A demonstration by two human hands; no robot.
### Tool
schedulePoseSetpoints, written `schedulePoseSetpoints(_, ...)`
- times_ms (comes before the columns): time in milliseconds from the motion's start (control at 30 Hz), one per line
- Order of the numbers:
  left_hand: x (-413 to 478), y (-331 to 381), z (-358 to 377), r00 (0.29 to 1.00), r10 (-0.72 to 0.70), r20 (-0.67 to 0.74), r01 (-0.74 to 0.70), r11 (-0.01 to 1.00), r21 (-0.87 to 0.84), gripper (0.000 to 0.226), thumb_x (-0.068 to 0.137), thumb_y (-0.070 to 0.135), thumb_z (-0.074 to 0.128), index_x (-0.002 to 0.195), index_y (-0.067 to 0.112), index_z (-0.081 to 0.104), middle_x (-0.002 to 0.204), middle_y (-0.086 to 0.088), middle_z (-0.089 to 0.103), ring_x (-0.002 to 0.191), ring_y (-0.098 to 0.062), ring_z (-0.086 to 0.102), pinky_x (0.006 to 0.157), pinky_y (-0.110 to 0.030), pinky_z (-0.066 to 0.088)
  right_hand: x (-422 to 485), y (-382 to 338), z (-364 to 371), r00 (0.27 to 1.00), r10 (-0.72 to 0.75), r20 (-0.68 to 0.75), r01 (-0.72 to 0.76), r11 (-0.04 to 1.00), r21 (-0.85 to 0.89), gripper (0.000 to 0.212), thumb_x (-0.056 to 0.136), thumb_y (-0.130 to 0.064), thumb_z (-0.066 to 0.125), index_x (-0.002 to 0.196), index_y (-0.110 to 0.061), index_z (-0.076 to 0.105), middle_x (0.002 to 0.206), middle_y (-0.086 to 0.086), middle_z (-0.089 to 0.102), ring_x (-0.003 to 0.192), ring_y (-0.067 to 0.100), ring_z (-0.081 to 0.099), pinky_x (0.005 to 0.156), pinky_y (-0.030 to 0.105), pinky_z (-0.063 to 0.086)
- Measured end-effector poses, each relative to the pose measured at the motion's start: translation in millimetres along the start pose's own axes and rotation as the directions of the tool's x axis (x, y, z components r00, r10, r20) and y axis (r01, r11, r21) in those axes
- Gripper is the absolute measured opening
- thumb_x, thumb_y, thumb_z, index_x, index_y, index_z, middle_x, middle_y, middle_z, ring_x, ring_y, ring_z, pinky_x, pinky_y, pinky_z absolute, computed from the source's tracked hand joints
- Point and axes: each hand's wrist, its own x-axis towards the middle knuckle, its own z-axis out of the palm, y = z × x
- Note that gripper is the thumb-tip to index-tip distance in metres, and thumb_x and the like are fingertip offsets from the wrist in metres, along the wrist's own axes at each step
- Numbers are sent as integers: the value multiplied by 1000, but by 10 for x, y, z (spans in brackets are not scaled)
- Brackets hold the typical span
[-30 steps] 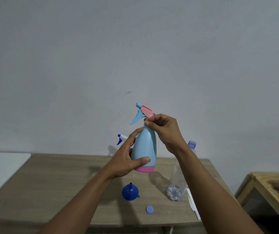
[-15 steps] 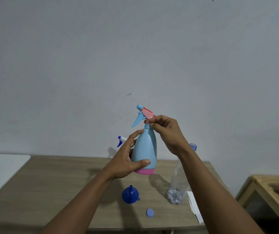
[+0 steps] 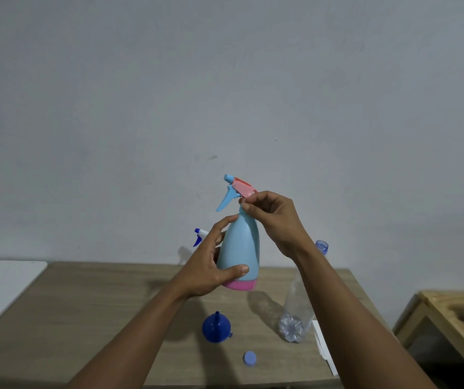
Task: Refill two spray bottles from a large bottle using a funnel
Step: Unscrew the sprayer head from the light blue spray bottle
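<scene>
holding the light blue spray bottle up over the table

gripping the light blue spray bottle [image 3: 240,248] around its lower body, the left hand [image 3: 208,272] keeps it upright in the air above the wooden table [image 3: 90,318], thumb across the front just above the pink base. the right hand [image 3: 274,217] is closed on the bottle's neck, fingertips [image 3: 246,204] pinching the collar right under the pink and blue trigger head [image 3: 236,189], whose nozzle points left.

behind the left hand, a second spray bottle's white and dark blue trigger [image 3: 198,235] pokes out; the hand hides its body. the large clear bottle [image 3: 298,313] stands on the table to the right, uncapped, its blue threaded neck [image 3: 322,246] showing above the right forearm, which crosses in front of it. a dark blue funnel [image 3: 216,328] sits mouth down on the table below the held bottle, spout up. a small pale blue cap [image 3: 249,357] lies nearer the front edge, apart from the funnel. white paper [image 3: 324,349] lies just beside the clear bottle's base. a second wooden table [image 3: 460,318] stands off to the right.
</scene>
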Motion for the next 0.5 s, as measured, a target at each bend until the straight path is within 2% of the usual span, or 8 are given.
schedulePoseSetpoints(100,34,-18,-4,1000,-7,-4,7,1000,17,93,77,29,85,143,56,25,142,2,45,119,-15,58,89,-37,59,34,24,-4,1000,-5,-8,5,1000,11,8,89,-1,69,96,3,69,102,14,75,100,24,70,92,30,56)
schedulePoseSetpoints(200,65,-53,-19,1000,-7,-9,7,999,54,95,74,35,86,143,56,24,144,4,45,123,-18,55,95,-44,56,67,43,-17,1000,13,-1,-13,1000,-3,10,91,1,65,99,8,65,100,10,75,98,16,70,86,22,54)
schedulePoseSetpoints(333,104,-110,-49,1000,-10,-10,10,999,44,96,73,32,86,143,54,25,144,6,47,123,-19,56,96,-46,56,119,91,-13,999,45,15,-44,998,-40,10,92,-1,64,101,5,66,96,3,76,91,10,69,86,23,53)
schedulePoseSetpoints(433,138,-136,-69,1000,-13,-10,13,999,52,96,74,30,86,144,53,25,142,7,48,122,-17,57,94,-46,57,150,114,-5,999,38,4,-37,999,-24,11,91,-2,67,100,5,67,100,8,76,93,14,70,85,23,54)
schedulePoseSetpoints(500,162,-146,-76,1000,-18,-9,18,998,53,95,73,31,85,144,52,24,141,6,48,121,-15,57,94,-46,57,169,126,2,999,35,7,-35,999,-4,9,88,-4,72,95,0,70,102,13,75,93,18,69,88,28,56)
